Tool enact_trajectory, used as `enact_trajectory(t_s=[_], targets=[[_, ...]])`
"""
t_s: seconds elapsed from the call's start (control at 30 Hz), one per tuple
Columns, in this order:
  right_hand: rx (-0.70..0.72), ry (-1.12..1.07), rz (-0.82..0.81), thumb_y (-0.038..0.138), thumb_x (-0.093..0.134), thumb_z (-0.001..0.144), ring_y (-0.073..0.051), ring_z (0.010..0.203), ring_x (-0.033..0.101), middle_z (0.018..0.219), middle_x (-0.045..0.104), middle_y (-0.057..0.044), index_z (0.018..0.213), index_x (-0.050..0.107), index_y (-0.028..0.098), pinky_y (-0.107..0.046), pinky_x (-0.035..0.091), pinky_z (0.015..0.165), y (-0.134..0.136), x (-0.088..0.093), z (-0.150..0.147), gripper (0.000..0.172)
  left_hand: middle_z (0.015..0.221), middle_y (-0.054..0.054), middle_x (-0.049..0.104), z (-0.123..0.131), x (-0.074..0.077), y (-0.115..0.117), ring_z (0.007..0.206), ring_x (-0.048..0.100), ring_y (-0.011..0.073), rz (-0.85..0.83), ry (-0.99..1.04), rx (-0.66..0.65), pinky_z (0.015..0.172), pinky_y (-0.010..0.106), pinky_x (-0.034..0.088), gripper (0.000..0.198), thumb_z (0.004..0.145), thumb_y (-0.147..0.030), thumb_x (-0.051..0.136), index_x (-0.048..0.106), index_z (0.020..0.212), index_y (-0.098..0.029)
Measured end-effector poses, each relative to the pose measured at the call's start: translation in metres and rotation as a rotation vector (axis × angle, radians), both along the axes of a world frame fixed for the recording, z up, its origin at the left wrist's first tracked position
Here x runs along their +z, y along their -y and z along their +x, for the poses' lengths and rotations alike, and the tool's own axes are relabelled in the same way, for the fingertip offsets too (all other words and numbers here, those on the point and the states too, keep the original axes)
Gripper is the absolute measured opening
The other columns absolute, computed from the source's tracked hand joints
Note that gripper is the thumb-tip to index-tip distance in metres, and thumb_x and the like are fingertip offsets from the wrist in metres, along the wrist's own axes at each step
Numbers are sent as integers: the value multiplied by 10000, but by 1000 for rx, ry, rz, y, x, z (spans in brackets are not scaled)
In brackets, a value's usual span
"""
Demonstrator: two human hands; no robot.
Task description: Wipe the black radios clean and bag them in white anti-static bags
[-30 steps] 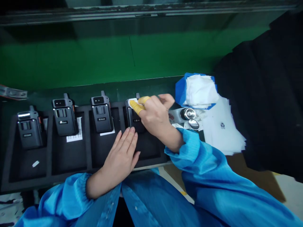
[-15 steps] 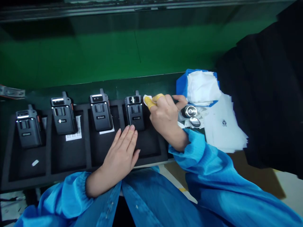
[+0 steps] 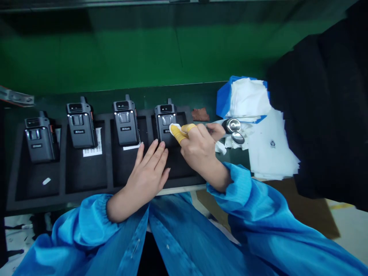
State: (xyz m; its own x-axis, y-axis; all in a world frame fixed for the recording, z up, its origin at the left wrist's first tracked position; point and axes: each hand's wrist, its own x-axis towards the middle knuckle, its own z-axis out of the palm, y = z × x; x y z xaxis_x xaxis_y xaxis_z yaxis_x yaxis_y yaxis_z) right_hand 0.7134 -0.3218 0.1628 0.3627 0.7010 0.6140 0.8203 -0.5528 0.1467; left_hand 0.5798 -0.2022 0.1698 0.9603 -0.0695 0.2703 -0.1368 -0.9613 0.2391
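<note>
A black foam tray (image 3: 86, 180) holds several black handheld radios standing in its compartments. My left hand (image 3: 149, 168) lies flat and open on the tray, its fingertips just below the rightmost radio (image 3: 165, 119). My right hand (image 3: 199, 147), with yellow finger cots on two fingers, pinches a small white wipe (image 3: 174, 128) and presses it against the lower front of that radio. Other radios stand to the left (image 3: 125, 122), (image 3: 80, 124), (image 3: 37, 138).
A stack of white cloths in a blue wrapper (image 3: 244, 97) sits at the right, over white sheets (image 3: 271, 149). A small metal can with its lid off (image 3: 234, 130) stands beside my right hand. A brown scrap (image 3: 200, 114) lies behind the tray. Green conveyor belt (image 3: 129, 57) runs beyond.
My right hand moved the wipe from the top of the rightmost radio out to its right side, then back onto its lower front. My left hand stayed flat on the tray.
</note>
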Motion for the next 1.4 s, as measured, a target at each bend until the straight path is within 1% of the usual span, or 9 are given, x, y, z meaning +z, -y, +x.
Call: enact_trajectory(t_s=[0.33,0.47,0.57,0.77,0.93,1.0,1.1,1.23,1.4], targets=[[35,-10,-25,83,433,902,-146,797,422,744,566,10,648,645,215,-392,173,915,-3,-4,6,357,1319,214,611,2,0,0,1285,542,340,-1,24,11,1116,610,350,382,941,-220,463,600,1249,-39],[-107,-2,1,53,416,876,-145,751,399,715,533,2,596,597,188,-381,186,876,12,-5,8,360,1342,209,596,0,0,1,1303,526,336,-23,12,12,1130,618,326,384,938,-214,466,597,1264,-56],[-159,-19,10,78,424,881,-143,760,406,762,558,-2,637,620,189,-387,181,870,9,-3,4,332,1350,210,588,-1,-2,1,1312,517,336,-31,12,16,1136,621,315,384,939,-210,461,600,1263,-58],[87,-82,-74,114,428,924,-142,807,435,782,596,3,668,646,201,-394,154,922,-7,-3,-5,347,1338,204,600,0,-2,1,1303,524,341,-40,-5,36,1142,636,290,385,942,-234,454,614,1249,-66],[-121,-70,-89,99,400,922,-143,771,439,753,587,-6,631,628,188,-386,179,887,17,-6,6,380,1365,211,575,0,-3,0,1316,512,338,-41,-1,20,1142,635,294,387,945,-228,452,604,1259,-59],[-159,-87,-58,98,399,912,-147,773,442,779,595,-13,684,664,200,-395,186,878,21,-5,9,364,1372,217,567,-1,-3,0,1321,506,341,-34,5,15,1139,638,298,388,944,-221,452,599,1261,-51],[-100,-171,-16,103,396,909,-156,826,457,857,618,-11,866,721,257,-418,181,898,12,-2,11,362,1357,226,577,-1,-3,0,1302,523,351,-13,32,8,1120,641,325,380,942,-215,455,604,1239,-31],[34,-327,-97,126,400,920,-159,871,460,911,635,-2,860,730,269,-423,167,914,-4,-4,15,365,1325,232,601,-1,-4,0,1281,543,355,-4,51,2,1106,634,346,363,939,-212,463,613,1210,-23],[208,-340,-203,99,424,914,-139,848,470,897,663,18,870,726,272,-399,152,924,13,-2,-3,351,1318,180,624,-4,1,-5,1257,577,286,-93,124,42,1130,574,349,318,922,-151,461,612,1199,-109]])
